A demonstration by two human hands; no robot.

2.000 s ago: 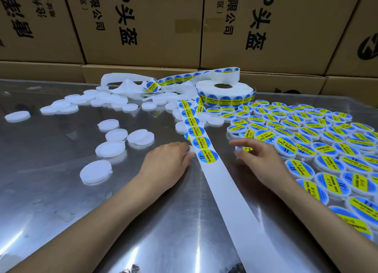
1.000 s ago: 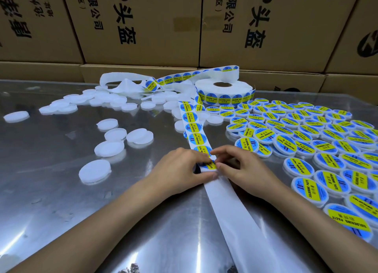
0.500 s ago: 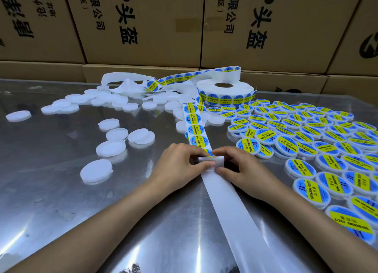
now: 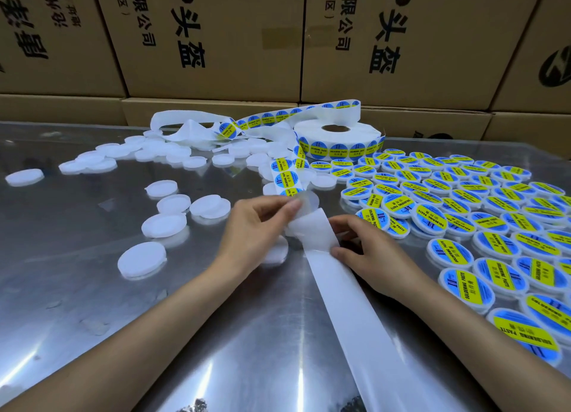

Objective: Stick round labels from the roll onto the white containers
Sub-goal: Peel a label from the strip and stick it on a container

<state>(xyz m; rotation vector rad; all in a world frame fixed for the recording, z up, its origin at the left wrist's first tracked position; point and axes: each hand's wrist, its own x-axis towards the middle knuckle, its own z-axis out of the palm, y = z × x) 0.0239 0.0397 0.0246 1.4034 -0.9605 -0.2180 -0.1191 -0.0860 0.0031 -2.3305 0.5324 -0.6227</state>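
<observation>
On the left of the steel table (image 4: 77, 288), bare white containers (image 4: 163, 224) lie scattered, none labelled yet, with more heaped farther back. Near the middle, the left hand (image 4: 256, 226) has its thumb and fingers curled in a pinch at the strip of labels (image 4: 285, 177), just where the last printed label meets the empty backing paper (image 4: 355, 294); whether it grips a peeled label or only the strip's edge cannot be told. A white container lies on the table partly hidden under that hand. The backing folds over beside it, and the right hand (image 4: 367, 251) pinches the fold with curled fingers and thumb, pinning the paper to the table. Behind them sits the roll (image 4: 336, 139), its strip running forward to the hands. To the right, labelled containers (image 4: 457, 220) lie in close rows. The step in hand looks like peeling the next label off its backing. The next move likely calls for lifting it clean and centring it on a bare container.
</observation>
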